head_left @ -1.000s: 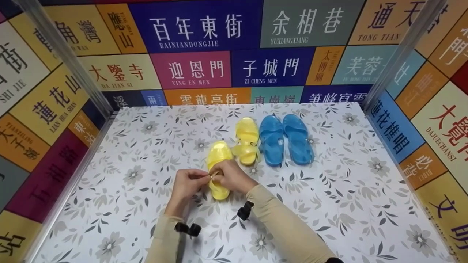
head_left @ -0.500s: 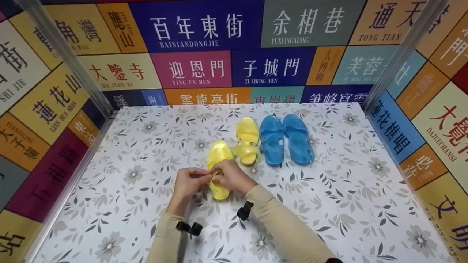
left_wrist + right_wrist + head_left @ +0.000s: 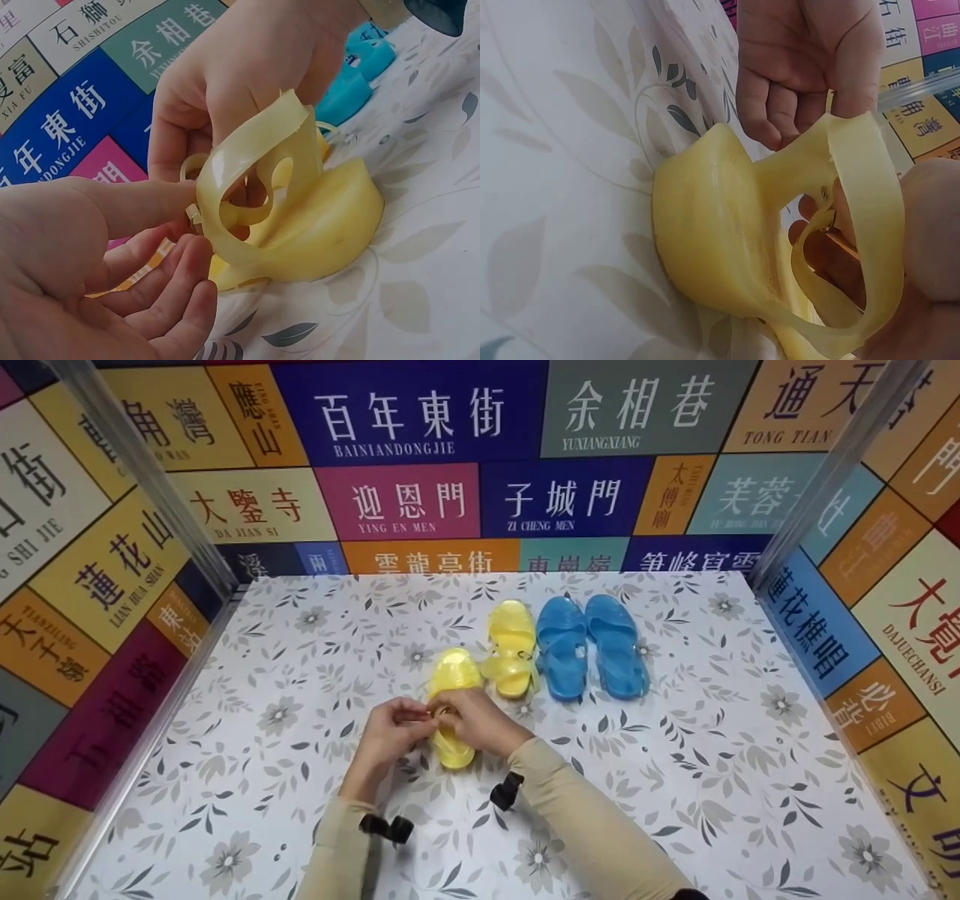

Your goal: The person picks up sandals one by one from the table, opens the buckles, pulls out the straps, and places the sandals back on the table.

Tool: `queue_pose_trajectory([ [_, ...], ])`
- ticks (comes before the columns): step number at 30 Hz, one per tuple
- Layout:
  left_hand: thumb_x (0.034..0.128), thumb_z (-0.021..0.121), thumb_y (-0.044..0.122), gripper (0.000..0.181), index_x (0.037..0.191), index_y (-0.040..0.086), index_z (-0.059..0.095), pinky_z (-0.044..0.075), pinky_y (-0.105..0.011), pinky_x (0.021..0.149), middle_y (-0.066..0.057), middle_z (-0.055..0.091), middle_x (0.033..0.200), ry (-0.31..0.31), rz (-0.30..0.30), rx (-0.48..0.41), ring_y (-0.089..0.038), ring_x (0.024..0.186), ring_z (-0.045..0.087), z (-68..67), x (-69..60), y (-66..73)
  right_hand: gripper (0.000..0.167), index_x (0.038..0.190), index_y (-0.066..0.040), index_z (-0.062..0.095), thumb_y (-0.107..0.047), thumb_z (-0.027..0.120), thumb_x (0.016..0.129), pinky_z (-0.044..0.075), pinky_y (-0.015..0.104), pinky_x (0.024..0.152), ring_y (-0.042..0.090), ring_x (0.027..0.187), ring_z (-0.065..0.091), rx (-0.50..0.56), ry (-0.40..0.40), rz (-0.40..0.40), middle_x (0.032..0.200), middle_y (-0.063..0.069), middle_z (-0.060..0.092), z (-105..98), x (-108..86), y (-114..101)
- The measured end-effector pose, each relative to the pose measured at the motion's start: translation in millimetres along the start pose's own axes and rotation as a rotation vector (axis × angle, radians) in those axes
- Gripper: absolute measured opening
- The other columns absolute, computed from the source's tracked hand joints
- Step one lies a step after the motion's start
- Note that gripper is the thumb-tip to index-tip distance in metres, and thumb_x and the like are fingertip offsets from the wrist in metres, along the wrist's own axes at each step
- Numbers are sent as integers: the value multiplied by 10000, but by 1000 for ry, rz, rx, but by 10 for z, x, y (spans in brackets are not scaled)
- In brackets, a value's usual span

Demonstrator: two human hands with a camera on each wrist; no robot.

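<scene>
A yellow jelly sandal (image 3: pixel 456 666) lies toe away between both hands. My left hand (image 3: pixel 386 735) is at its left side, thumb and fingertips at the small metal buckle (image 3: pixel 194 218); its other fingers are loosely bent in the left wrist view. From the right, my right hand (image 3: pixel 480 724) reaches over the sandal and pinches the thin strap near the buckle, its fingertips partly hidden behind the ankle band (image 3: pixel 251 150). In the right wrist view, the sandal's heel (image 3: pixel 705 225) rests on the patterned surface and the ankle band stands up as a loop.
A second yellow sandal (image 3: pixel 512 619) stands just behind and to the right. Beside it is a pair of blue sandals, one left (image 3: pixel 561 660) and one right (image 3: pixel 616 652). The flower-patterned tabletop (image 3: pixel 712 750) is bounded by printed walls (image 3: pixel 405 502) at the back and sides.
The left fingers have parted slightly from the thumb and shifted a little at the buckle. The right hand stays at the strap. The head view has turned slightly; the sandals have not moved.
</scene>
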State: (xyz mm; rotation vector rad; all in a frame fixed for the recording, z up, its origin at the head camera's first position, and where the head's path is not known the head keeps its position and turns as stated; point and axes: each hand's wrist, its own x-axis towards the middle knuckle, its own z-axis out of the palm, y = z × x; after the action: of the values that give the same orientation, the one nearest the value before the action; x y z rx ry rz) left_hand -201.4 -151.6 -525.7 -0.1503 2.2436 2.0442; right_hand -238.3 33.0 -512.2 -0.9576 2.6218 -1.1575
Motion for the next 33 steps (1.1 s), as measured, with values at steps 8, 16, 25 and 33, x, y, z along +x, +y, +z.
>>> queue_pose_trajectory([
  [8, 835, 826, -66, 348, 1116, -53, 622, 613, -303, 732, -185, 729, 995, 14, -31, -56, -179, 834, 720, 22, -8, 3, 193, 1170, -53, 751, -31, 632, 1020, 565, 372, 977, 255, 1095, 713, 28, 45, -29, 1148, 93, 770, 19, 17, -6],
  [16, 835, 834, -39, 458, 1241, -78, 626, 598, -257, 775, -227, 714, 1117, 4, -61, -52, -220, 936, 723, 12, 0, 10, 263, 1309, -74, 687, -98, 586, 1067, 562, 314, 978, 216, 1116, 703, 77, 20, 22, 1226, 71, 743, 12, 13, -26],
  [25, 799, 867, -52, 608, 1337, -55, 584, 612, -302, 764, -255, 682, 1188, 34, 2, -46, -283, 980, 726, -9, 29, 56, 534, 1564, -45, 466, -146, 617, 1061, 490, 381, 1114, 275, 1284, 641, 38, -51, 57, 1399, 119, 672, -98, -5, -9],
  [33, 793, 896, 2, 439, 1188, -33, 709, 623, -364, 716, -192, 737, 1093, 41, 47, 33, -233, 860, 744, -34, 11, 76, 258, 1254, -94, 754, -145, 708, 1005, 543, 328, 1022, 197, 1151, 698, 60, -33, 65, 1221, 47, 762, -81, -12, 24],
])
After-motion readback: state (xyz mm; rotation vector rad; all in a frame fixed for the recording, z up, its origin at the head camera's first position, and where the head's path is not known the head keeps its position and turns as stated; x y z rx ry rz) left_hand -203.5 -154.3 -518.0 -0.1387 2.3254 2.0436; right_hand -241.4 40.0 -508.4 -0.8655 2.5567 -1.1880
